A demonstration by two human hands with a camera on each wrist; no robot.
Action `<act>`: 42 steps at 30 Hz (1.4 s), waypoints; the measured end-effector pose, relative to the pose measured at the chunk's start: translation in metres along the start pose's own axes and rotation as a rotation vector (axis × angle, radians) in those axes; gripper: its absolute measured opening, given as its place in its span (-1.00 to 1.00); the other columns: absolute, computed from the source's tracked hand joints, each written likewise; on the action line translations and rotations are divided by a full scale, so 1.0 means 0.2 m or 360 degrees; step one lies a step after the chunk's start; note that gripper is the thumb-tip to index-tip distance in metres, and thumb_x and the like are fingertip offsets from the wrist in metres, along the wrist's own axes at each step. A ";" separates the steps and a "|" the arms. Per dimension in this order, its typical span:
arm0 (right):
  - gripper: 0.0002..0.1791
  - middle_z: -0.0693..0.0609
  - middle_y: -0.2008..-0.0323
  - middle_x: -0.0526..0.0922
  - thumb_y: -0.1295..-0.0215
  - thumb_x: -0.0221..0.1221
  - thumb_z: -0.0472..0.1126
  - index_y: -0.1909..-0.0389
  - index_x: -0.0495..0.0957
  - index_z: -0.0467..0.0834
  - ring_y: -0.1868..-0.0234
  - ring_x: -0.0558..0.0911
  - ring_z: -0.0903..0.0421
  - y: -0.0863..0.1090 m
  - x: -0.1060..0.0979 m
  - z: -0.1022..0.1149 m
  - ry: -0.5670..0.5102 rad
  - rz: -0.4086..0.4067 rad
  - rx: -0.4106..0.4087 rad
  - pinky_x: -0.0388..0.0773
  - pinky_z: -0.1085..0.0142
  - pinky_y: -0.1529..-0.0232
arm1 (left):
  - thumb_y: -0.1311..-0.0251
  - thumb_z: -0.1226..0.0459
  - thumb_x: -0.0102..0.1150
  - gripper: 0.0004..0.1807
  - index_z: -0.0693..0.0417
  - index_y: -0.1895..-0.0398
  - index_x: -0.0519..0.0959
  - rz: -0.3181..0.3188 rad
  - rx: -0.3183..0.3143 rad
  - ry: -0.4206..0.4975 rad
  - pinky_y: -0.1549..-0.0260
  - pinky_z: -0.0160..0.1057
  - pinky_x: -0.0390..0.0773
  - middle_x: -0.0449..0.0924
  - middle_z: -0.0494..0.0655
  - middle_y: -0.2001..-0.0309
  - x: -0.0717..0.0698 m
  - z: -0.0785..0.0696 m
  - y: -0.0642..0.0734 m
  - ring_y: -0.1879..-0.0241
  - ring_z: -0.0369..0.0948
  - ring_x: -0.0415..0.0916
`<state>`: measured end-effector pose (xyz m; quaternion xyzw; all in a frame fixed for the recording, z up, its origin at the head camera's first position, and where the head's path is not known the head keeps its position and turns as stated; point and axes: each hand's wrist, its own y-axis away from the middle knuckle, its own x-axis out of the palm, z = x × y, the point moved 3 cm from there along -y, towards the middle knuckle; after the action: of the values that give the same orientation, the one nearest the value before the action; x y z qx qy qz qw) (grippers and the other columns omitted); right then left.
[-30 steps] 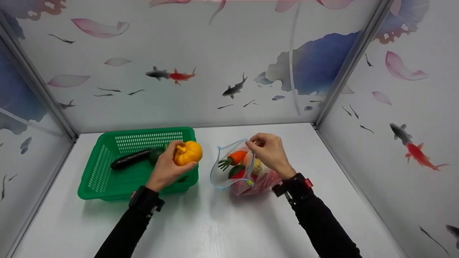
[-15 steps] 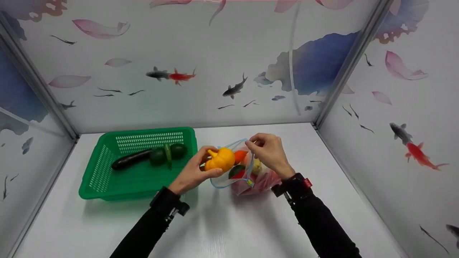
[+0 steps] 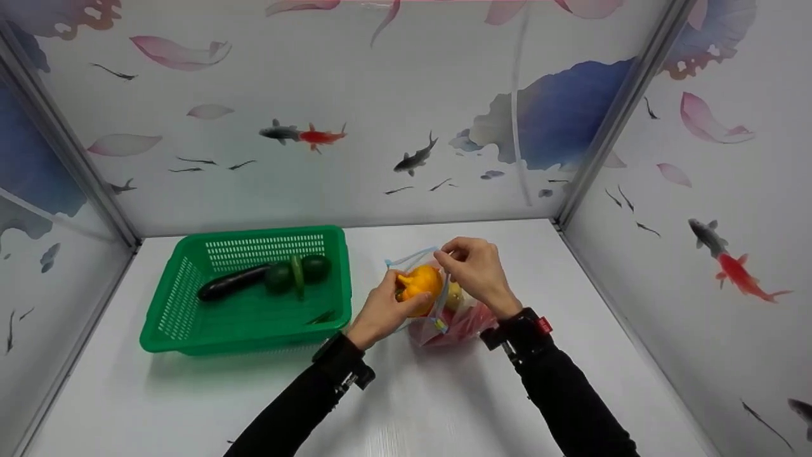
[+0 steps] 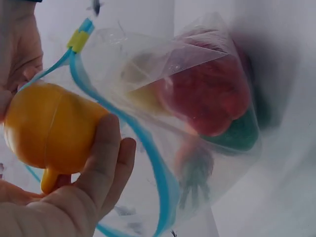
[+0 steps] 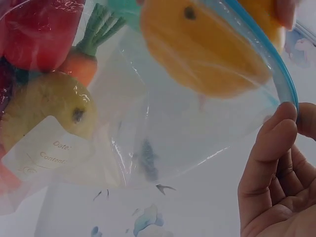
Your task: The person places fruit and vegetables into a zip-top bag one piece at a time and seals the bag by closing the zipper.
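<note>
A yellow toy pumpkin (image 3: pixel 424 284) is gripped by my left hand (image 3: pixel 379 311), fingers and thumb around its sides. It sits in the mouth of a clear zip bag (image 3: pixel 466 327) with a blue-edged opening. Thumb and fingers of my right hand (image 3: pixel 479 271) pinch the bag's far rim, holding it up. Through the plastic in the right wrist view show a carrot (image 5: pixel 81 66) with green leaves, a yellowish round fruit (image 5: pixel 49 103) and a red item (image 5: pixel 44 34). A yellow zip slider (image 4: pixel 78 42) is on the rim in the left wrist view.
A green plastic basket (image 3: pixel 235 346) stands left of the bag on the white table (image 3: pixel 406 393). Inside it lie an eggplant (image 3: pixel 231 284), two dark green round vegetables and a slim green one (image 3: pixel 297 273). Printed white walls (image 3: pixel 380 82) enclose the table.
My left hand has carried the pumpkin rightward from over the basket's edge into the bag's mouth. My right hand keeps its pinch on the rim without visibly moving.
</note>
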<state>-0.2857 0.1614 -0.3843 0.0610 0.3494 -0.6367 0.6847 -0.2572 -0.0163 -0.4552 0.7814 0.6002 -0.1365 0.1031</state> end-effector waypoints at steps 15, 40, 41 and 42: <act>-0.84 -0.10 0.56 0.69 -0.29 0.27 -0.15 0.34 0.70 -0.18 0.68 0.57 0.16 0.01 0.00 0.00 0.0000 0.0003 0.0005 0.57 0.38 0.59 | -0.20 -0.18 0.17 -0.16 0.24 -0.30 0.21 -0.0154 -0.0091 -0.0294 -0.03 -0.10 0.60 0.53 0.16 -0.08 0.11 0.09 -0.13 0.04 -0.07 0.55; -0.85 -0.03 0.61 0.62 -0.29 0.26 -0.17 0.34 0.69 -0.18 0.63 0.61 -0.12 0.00 -0.01 -0.04 -0.0026 -0.0023 0.0094 0.51 0.39 0.66 | -0.29 0.30 0.20 -0.86 0.17 0.23 0.69 -0.0339 0.0347 -0.0752 0.34 -0.31 0.64 0.74 -0.02 0.28 -0.03 0.02 -0.06 0.40 -0.22 0.60; -0.86 -0.03 0.61 0.62 -0.30 0.26 -0.17 0.33 0.69 -0.18 0.64 0.60 -0.10 0.00 -0.01 -0.04 -0.0031 -0.0028 0.0092 0.50 0.40 0.67 | -0.27 0.29 0.22 -0.88 0.14 0.26 0.70 -0.0400 0.0379 -0.0771 0.38 -0.32 0.63 0.74 -0.04 0.33 -0.06 0.02 -0.04 0.43 -0.24 0.59; -0.86 -0.02 0.61 0.62 -0.30 0.25 -0.18 0.33 0.68 -0.18 0.64 0.60 -0.09 0.00 -0.01 -0.04 -0.0038 -0.0037 0.0088 0.49 0.40 0.67 | -0.25 0.28 0.25 -0.90 0.11 0.30 0.70 -0.0466 0.0410 -0.0799 0.43 -0.33 0.61 0.73 -0.06 0.39 -0.09 0.02 -0.04 0.47 -0.24 0.58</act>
<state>-0.2885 0.1683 -0.3892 0.0681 0.3241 -0.6546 0.6796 -0.2690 -0.0326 -0.4527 0.6352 0.6398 -0.4134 0.1275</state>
